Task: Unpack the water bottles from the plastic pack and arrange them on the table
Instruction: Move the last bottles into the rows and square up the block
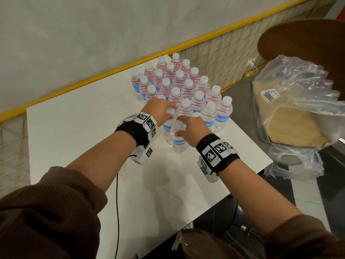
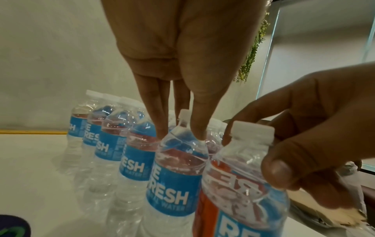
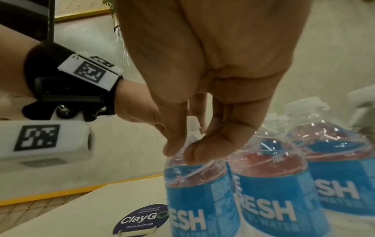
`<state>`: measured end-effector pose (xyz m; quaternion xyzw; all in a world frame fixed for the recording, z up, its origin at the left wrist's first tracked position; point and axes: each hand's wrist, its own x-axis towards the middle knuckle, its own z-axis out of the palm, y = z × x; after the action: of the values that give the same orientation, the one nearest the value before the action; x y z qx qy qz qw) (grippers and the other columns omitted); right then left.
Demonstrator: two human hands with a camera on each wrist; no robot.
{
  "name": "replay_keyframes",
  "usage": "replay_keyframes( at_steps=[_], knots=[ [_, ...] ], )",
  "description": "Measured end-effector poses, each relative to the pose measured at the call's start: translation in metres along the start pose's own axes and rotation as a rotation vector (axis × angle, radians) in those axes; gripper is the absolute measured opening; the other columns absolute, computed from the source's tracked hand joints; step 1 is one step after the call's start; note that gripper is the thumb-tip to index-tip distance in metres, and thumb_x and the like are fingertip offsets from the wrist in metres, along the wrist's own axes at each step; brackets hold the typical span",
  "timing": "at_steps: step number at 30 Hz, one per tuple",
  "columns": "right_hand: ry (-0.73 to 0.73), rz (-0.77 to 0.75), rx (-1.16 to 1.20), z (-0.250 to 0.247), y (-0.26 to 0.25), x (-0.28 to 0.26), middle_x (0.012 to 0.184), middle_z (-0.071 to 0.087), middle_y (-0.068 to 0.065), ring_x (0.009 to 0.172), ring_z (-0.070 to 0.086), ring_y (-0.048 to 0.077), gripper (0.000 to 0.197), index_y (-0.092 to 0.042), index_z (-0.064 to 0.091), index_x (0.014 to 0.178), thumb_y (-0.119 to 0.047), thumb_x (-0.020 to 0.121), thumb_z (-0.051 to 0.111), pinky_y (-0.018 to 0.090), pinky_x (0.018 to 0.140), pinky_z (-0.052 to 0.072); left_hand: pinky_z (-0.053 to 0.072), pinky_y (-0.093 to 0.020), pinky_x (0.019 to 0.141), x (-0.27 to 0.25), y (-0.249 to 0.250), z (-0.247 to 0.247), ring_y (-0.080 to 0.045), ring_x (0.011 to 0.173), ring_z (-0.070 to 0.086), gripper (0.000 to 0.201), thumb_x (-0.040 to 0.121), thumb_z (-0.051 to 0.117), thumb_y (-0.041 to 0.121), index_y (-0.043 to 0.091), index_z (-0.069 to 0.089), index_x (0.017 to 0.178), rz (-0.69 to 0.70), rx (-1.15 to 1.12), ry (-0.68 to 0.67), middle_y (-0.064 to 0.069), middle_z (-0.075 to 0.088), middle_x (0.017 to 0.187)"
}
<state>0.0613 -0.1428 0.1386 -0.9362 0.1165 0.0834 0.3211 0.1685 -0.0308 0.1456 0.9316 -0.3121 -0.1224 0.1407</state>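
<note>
Several clear water bottles (image 1: pixel 188 85) with white caps and blue labels stand in rows on the white table (image 1: pixel 74 131). My left hand (image 1: pixel 168 111) (image 2: pixel 178 136) grips the neck of one bottle (image 2: pixel 174 184) at the near end of a row, fingers pointing down round its cap. My right hand (image 1: pixel 179 129) (image 3: pixel 182 152) pinches the neck of the nearest bottle (image 1: pixel 179 142) (image 3: pixel 194 184), right beside it. Whether either bottle is lifted off the table I cannot tell. The empty plastic pack (image 1: pixel 298 101) with its cardboard tray lies off the table to the right.
A yellow-framed mesh railing (image 1: pixel 112 73) runs behind the table. A round brown table (image 1: pixel 308 43) sits under the pack. The white table's right edge (image 1: pixel 261 152) is close to the bottles. A round ClayGo sticker (image 3: pixel 142 219) lies on the tabletop. A black cable (image 1: pixel 117 212) hangs near me.
</note>
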Motion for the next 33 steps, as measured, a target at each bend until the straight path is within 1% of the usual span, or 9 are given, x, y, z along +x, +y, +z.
replay_keyframes(
  at_steps=[4,7,9,12,15,17,22,26,33],
  knots=[
    [-0.008,-0.005,-0.012,-0.001,-0.002,0.002,0.115,0.062,0.015,0.105,0.057,0.029,0.04,-0.015,0.056,0.124,-0.018,0.085,0.065,0.032,0.082,0.046,0.046,-0.034,0.079,-0.001,0.001,-0.002,-0.031,0.098,0.059,0.03,0.086,0.06,0.02,0.023,0.064,0.115,-0.004,0.006,-0.015,-0.014,0.064,0.103],
    [-0.052,0.018,-0.028,-0.004,0.003,0.003,0.119,0.059,0.014,0.106,0.057,0.028,0.048,-0.014,0.052,0.128,-0.025,0.083,0.068,0.03,0.08,0.045,0.047,-0.038,0.092,-0.003,-0.001,0.003,-0.028,0.114,0.054,0.039,0.086,0.06,0.022,0.025,0.057,0.126,0.006,0.014,-0.003,-0.008,0.058,0.124],
    [-0.014,0.048,0.027,-0.013,0.011,0.004,0.118,0.06,0.013,0.104,0.059,0.028,0.055,-0.016,0.048,0.131,-0.028,0.082,0.07,0.027,0.077,0.043,0.042,-0.038,0.1,-0.009,-0.001,0.006,-0.022,0.125,0.046,0.046,0.086,0.057,0.017,0.024,0.052,0.131,0.082,-0.03,0.065,-0.001,0.05,0.134],
    [0.121,0.077,0.042,-0.034,0.025,0.004,0.109,0.063,0.015,0.102,0.06,0.029,0.047,-0.015,0.048,0.131,-0.018,0.087,0.063,0.026,0.076,0.041,0.043,-0.032,0.096,-0.021,0.006,0.009,-0.015,0.12,0.045,0.042,0.083,0.056,0.014,0.023,0.058,0.124,0.233,-0.12,0.178,0.006,0.052,0.125],
    [0.071,0.077,-0.034,-0.048,0.032,0.005,0.117,0.062,0.015,0.107,0.059,0.031,0.05,-0.015,0.047,0.134,-0.019,0.087,0.062,0.031,0.087,0.044,0.046,-0.03,0.084,-0.028,0.018,0.007,-0.012,0.107,0.053,0.039,0.083,0.06,0.036,0.029,0.058,0.122,0.242,0.031,-0.022,0.01,0.053,0.12],
    [0.01,0.07,-0.068,-0.05,0.033,0.008,0.12,0.062,0.015,0.109,0.059,0.03,0.049,-0.016,0.049,0.133,-0.021,0.087,0.064,0.03,0.089,0.043,0.046,-0.032,0.083,-0.028,0.021,0.007,-0.015,0.106,0.055,0.043,0.082,0.061,0.045,0.032,0.057,0.123,0.229,0.181,-0.132,0.009,0.055,0.122],
    [-0.04,0.015,-0.157,-0.054,0.029,0.008,0.111,0.065,0.017,0.104,0.059,0.031,0.036,-0.009,0.056,0.125,-0.017,0.09,0.058,0.036,0.092,0.046,0.048,-0.039,0.089,-0.022,0.02,0.007,-0.022,0.104,0.058,0.039,0.083,0.065,0.033,0.028,0.062,0.121,0.185,0.143,-0.167,0.0,0.062,0.12],
    [-0.035,0.022,-0.116,-0.053,0.033,0.011,0.099,0.067,0.015,0.079,0.061,0.021,0.038,-0.013,0.056,0.126,-0.015,0.089,0.059,0.03,0.078,0.052,0.049,-0.04,0.089,-0.018,0.022,0.009,-0.024,0.104,0.059,0.038,0.082,0.067,0.029,0.024,0.063,0.119,0.184,0.116,-0.179,-0.006,0.066,0.114],
    [-0.035,0.032,-0.068,-0.05,0.039,0.018,0.088,0.053,0.003,0.06,0.057,0.013,0.044,-0.016,0.052,0.132,-0.015,0.089,0.06,0.017,0.057,0.045,0.049,-0.035,0.087,-0.016,0.022,0.008,-0.024,0.102,0.06,0.037,0.082,0.068,0.027,0.021,0.063,0.119,0.203,0.107,-0.183,-0.008,0.067,0.111]
  ],
)
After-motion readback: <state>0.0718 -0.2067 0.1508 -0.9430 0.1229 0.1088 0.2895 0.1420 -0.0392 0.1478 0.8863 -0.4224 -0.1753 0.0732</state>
